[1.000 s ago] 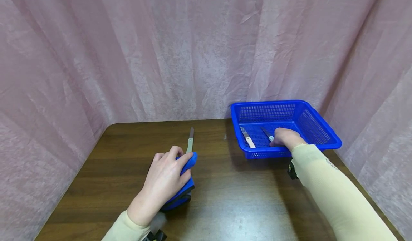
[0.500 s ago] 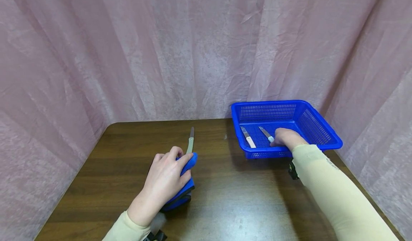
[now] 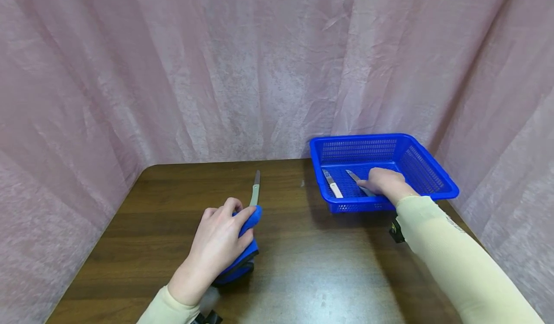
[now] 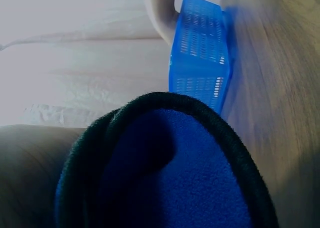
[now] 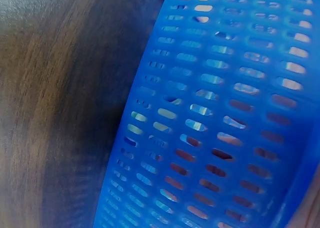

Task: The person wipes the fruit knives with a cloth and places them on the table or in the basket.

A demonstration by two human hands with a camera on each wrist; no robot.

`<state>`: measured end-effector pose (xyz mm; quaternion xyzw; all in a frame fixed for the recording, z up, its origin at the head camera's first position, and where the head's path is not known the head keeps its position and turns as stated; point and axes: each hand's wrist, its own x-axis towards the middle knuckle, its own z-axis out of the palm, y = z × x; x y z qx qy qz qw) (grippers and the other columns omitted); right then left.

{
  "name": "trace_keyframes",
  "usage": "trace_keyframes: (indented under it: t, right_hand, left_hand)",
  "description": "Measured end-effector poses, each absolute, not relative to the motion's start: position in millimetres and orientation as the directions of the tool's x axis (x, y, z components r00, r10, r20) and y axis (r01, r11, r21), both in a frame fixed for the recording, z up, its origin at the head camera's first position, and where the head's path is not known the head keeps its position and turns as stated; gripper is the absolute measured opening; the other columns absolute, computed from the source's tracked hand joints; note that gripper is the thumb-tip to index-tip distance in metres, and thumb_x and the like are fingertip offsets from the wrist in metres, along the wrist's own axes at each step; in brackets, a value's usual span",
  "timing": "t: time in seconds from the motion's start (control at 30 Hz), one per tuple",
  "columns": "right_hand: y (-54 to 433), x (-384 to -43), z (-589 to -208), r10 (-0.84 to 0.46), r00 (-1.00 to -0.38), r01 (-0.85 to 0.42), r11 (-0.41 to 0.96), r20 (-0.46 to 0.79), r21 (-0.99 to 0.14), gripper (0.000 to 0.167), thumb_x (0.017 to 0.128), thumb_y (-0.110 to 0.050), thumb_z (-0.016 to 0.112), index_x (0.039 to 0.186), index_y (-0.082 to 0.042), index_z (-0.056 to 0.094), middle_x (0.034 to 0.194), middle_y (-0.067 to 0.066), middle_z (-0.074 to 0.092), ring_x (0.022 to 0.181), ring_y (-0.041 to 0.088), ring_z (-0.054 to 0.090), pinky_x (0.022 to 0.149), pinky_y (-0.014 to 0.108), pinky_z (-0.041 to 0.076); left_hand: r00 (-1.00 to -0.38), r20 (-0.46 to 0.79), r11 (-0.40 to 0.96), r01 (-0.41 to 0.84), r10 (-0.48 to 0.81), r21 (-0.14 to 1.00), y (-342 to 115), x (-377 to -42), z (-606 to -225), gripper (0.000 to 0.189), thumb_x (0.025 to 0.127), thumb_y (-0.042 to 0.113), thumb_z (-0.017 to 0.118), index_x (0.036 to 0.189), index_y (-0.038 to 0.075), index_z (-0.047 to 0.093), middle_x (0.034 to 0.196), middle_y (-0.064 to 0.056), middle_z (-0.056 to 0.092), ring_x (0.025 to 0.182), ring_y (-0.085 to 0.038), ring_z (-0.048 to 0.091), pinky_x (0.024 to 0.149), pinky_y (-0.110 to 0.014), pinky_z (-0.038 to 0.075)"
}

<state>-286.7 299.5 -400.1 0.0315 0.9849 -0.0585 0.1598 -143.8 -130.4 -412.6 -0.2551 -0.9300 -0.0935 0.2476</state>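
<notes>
My left hand [image 3: 218, 239] grips a folded blue cloth [image 3: 249, 253] with dark edging, over the left part of the table. Just beyond it is a knife [image 3: 254, 194] with a pale green handle; its near end is hidden behind the fingers and cloth. My right hand [image 3: 386, 181] reaches into the blue basket [image 3: 433, 169], touching a second knife [image 3: 352, 175] with a pale bluish handle. The thumb side lies across that handle, and the other fingers are hidden. Left of it, a white-handled knife [image 3: 333, 184] lies on the basket floor.
The basket stands at the back right of the brown wooden table [image 3: 303, 266]. Pink curtains [image 3: 233, 74] hang behind and at both sides. In the right wrist view, the slotted basket wall [image 5: 210, 112] blocks most of the hand.
In the basket, the bluish-handled knife's blade has turned and shifted slightly left. My right thumb side has moved across its handle. The left hand keeps its grip on the cloth.
</notes>
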Motion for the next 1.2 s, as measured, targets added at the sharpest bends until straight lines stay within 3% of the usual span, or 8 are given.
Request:
trace_keyframes:
  t: [0.07,0.23,0.33,0.47,0.73,1.2]
  right_hand:
    - [298.1,-285.9,-399.0,0.058,-0.954,0.094,0.989,-0.293,-0.11,0.066,0.112,-0.056,0.049,0.116,0.005,0.073,0.104,0.023,0.067,0.095,0.04,0.064,0.09,0.062,0.054]
    - [297.1,-281.9,-396.2,0.049,-0.976,0.08,0.987,-0.21,-0.14,0.071,0.113,-0.059,0.046,0.125,0.007,0.07,0.115,0.029,0.07,0.102,0.044,0.068,0.089,0.066,0.055]
    - [295.1,-279.2,-393.6,0.023,-0.987,0.048,0.986,-0.159,-0.157,0.075,0.114,-0.058,0.045,0.139,0.01,0.063,0.134,0.036,0.065,0.121,0.054,0.064,0.099,0.072,0.052]
    - [288.4,-274.1,-389.6,-0.003,-0.993,0.017,0.985,-0.117,-0.173,0.082,0.115,-0.058,0.042,0.157,0.011,0.047,0.156,0.041,0.049,0.145,0.061,0.045,0.114,0.076,0.04]
    - [275.3,-262.2,-386.9,-0.052,-0.999,-0.054,0.987,0.013,-0.148,0.08,0.116,-0.056,0.042,0.162,0.01,0.043,0.163,0.036,0.044,0.154,0.056,0.037,0.124,0.071,0.03]
    - [248.4,-241.8,-383.7,-0.134,-0.982,-0.153,0.978,0.136,-0.143,0.077,0.116,-0.055,0.045,0.166,0.004,0.042,0.168,0.031,0.042,0.161,0.051,0.029,0.128,0.068,0.023]
  left_hand:
    - [-0.749,0.507,0.854,0.518,0.426,0.048,-130.5,-143.8,-413.3,0.04,0.088,0.018,0.084,0.128,0.017,0.083,0.11,-0.007,0.067,0.082,-0.026,0.073,0.083,-0.055,0.055]
    - [-0.753,0.504,0.855,0.516,0.423,0.053,-130.8,-143.9,-414.8,0.04,0.088,0.018,0.083,0.128,0.016,0.083,0.11,-0.008,0.067,0.082,-0.026,0.073,0.083,-0.055,0.055]
    - [-0.758,0.502,0.858,0.51,0.416,0.059,-132.1,-143.6,-415.5,0.04,0.088,0.017,0.084,0.128,0.016,0.083,0.11,-0.008,0.067,0.082,-0.026,0.073,0.083,-0.056,0.056]
    - [-0.764,0.499,0.863,0.501,0.408,0.062,-134.0,-143.1,-416.1,0.04,0.088,0.018,0.084,0.128,0.015,0.083,0.11,-0.008,0.067,0.082,-0.027,0.074,0.084,-0.056,0.056]
    - [-0.774,0.494,0.869,0.489,0.396,0.069,-136.7,-142.1,-416.0,0.039,0.088,0.018,0.084,0.127,0.015,0.083,0.111,-0.008,0.068,0.083,-0.023,0.072,0.084,-0.056,0.056]
    - [-0.774,0.501,0.872,0.485,0.389,0.073,-144.4,-143.7,-415.0,0.042,0.088,0.019,0.087,0.129,0.015,0.082,0.11,-0.009,0.067,0.085,-0.025,0.073,0.083,-0.056,0.055]
